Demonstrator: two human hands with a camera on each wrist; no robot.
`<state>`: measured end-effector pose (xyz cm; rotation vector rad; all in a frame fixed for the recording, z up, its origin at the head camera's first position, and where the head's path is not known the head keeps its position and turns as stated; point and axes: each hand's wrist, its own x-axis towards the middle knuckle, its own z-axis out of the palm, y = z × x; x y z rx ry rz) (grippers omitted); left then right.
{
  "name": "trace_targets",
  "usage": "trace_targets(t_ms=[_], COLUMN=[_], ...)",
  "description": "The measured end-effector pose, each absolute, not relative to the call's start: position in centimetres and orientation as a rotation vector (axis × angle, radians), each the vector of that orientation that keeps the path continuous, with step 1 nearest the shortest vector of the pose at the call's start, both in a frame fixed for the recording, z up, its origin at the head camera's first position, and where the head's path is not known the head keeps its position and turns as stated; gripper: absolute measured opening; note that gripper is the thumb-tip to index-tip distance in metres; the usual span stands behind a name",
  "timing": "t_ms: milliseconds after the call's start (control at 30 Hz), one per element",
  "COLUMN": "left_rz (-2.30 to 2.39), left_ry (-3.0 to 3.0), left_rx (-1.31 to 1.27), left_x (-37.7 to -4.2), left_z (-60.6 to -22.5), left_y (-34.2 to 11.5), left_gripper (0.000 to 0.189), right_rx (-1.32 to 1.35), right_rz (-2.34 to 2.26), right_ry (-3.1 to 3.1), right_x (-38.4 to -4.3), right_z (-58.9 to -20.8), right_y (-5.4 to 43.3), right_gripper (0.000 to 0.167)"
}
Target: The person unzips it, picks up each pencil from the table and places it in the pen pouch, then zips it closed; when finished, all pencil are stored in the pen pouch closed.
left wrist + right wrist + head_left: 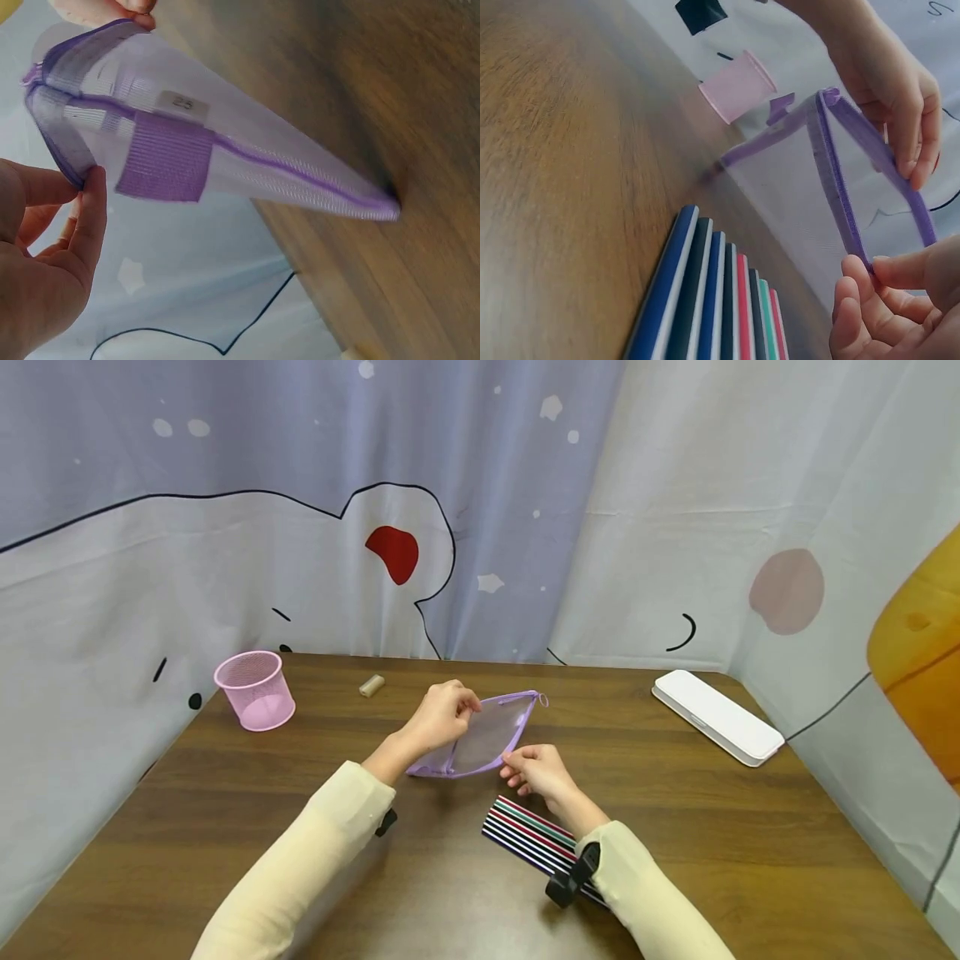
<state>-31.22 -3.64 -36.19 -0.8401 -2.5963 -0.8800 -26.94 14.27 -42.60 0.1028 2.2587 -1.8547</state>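
Note:
A purple-edged mesh zipper pouch (487,735) is held above the table between both hands, its mouth spread apart. My left hand (444,714) pinches the far edge of the mouth. The near edge is pinched between thumb and fingers of my right hand (542,774). In the left wrist view the pouch (247,142) shows a purple side tab and a small label, and its bottom reaches toward the table. Beneath my right wrist lies a row of striped pencils (528,835), blue, black, red and green with white, partly hidden by the forearm.
A pink mesh pen cup (258,693) stands at the back left. Near the back edge lies a small beige block (372,686). A white flat case (717,717) rests at the right of the wooden table (420,893). A printed curtain (510,527) hangs behind.

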Motion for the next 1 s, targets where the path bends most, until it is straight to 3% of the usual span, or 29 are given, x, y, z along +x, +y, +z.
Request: trace_targets(t_ms=[267, 1000], left_rz=[-0.899, -0.938], left_ry=[-2.577, -2.589], left_rx=[-0.860, -0.899], left_x=[-31.2, -31.1], left_z=[-36.6, -36.8], left_y=[-3.6, -3.2], left_gripper=[0.020, 0.021], right_rx=[0.057, -0.053], right_rz=[-1.818, -1.370], right_ry=[2.278, 2.545], right_x=[-26.0, -23.2], right_z=[-42.1, -42.7], right_y=[16.9, 24.2], right_gripper=[0.027, 0.022])
